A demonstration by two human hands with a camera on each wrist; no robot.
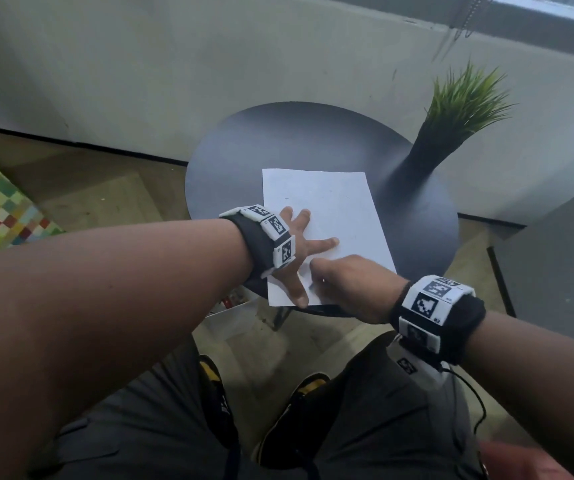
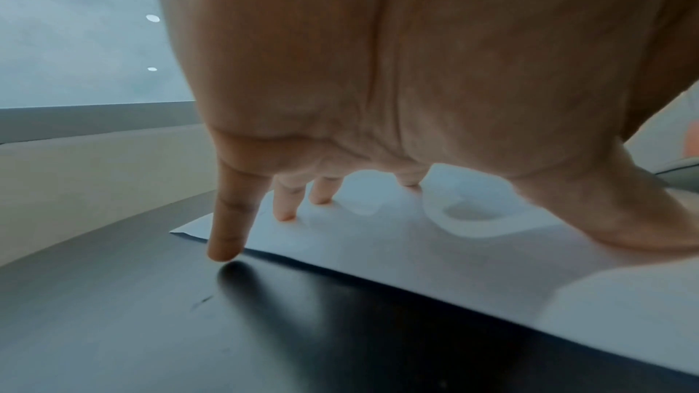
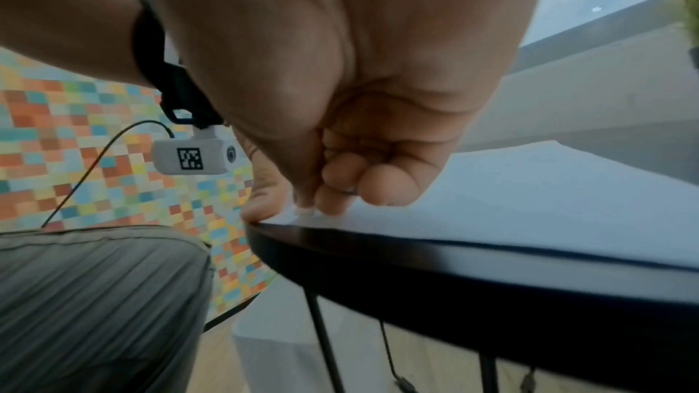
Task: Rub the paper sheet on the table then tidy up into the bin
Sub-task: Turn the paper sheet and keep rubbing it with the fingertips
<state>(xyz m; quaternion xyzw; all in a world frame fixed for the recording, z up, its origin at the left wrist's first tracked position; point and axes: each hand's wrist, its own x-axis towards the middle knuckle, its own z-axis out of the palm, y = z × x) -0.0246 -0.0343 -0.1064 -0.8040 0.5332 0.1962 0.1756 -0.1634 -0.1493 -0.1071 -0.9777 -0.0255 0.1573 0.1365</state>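
Item 1, paper sheet [image 1: 327, 220]: flat on round dark table [image 1: 244, 161], near edge toward me, 1 corner close to the rim. Uncrumpled.

Item 2, my left hand [image 1: 299, 244]: fingers straight and spread, tips pressing the sheet down; little finger [image 2: 227, 238] lands on the tabletop just off the paper edge. Grips nothing.

Item 3, my right hand [image 1: 351, 285]: fingers curled in, tips on the sheet's near corner. Whether they pinch an eraser or sth small, can't tell.

Item 4, bin: white container below table [image 1: 233, 313], prob. the bin, not certain.

Status: rubbing stage, approx. Tidy-up not begun.
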